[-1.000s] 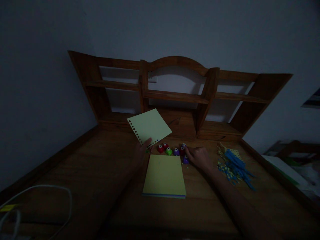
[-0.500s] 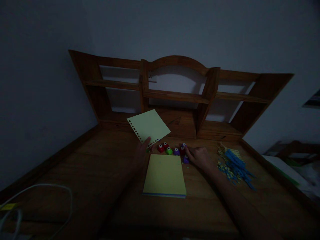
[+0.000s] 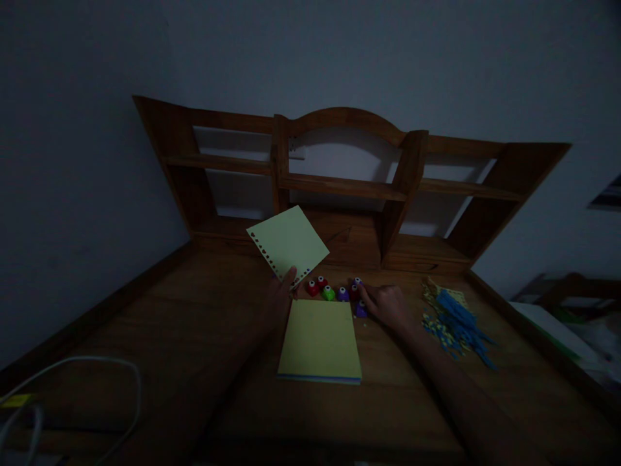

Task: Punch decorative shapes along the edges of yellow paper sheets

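Note:
My left hand (image 3: 280, 299) pinches the lower corner of a pale green paper sheet (image 3: 287, 244) with a row of punched holes along its left edge, holding it tilted above the wooden desk (image 3: 194, 336). My right hand (image 3: 388, 304) rests on the desk with its fingers on a purple craft punch (image 3: 359, 310), next to a row of small punches: red (image 3: 312, 288), green (image 3: 328, 293) and purple (image 3: 342, 294). A stack of yellow paper (image 3: 320, 340) lies flat between my hands.
A pile of blue and yellow paper strips and scraps (image 3: 453, 320) lies to the right. A wooden shelf unit (image 3: 339, 184) stands at the back of the desk. A white cable (image 3: 72, 382) loops at the left front. The room is dim.
The held green sheet has tipped slightly and risen a little. My right hand stays by the punches.

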Demonstrator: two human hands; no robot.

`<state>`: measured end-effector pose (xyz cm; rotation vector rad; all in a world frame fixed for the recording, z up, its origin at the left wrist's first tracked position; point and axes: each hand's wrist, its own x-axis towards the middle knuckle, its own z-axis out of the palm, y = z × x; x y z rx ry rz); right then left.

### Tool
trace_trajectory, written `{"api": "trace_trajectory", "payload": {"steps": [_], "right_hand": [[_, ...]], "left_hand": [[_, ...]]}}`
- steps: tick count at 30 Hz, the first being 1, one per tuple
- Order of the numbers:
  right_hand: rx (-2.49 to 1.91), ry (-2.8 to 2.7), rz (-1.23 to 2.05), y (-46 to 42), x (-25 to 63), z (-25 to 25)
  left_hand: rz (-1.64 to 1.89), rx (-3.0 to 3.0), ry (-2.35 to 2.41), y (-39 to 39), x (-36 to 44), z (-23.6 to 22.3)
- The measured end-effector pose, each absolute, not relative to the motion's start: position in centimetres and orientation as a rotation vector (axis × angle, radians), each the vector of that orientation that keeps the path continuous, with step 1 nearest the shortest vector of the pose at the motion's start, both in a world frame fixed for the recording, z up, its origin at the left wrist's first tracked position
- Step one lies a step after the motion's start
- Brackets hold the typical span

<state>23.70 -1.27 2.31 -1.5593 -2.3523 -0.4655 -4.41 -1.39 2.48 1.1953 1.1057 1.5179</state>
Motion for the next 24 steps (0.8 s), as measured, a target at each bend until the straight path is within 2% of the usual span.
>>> {"api": "trace_trajectory", "payload": {"steps": [9, 24], "right_hand": [[-1.55, -2.383, -0.472, -1.19, 23.75, 2.32], [-1.554, -2.388, -0.47, -1.19, 23.46, 2.43]], "left_hand": [[1.646, 1.112, 1.074, -1.8, -3.75, 2.64], [1.608, 1.125, 1.045, -1.67, -3.74, 2.45]]}}
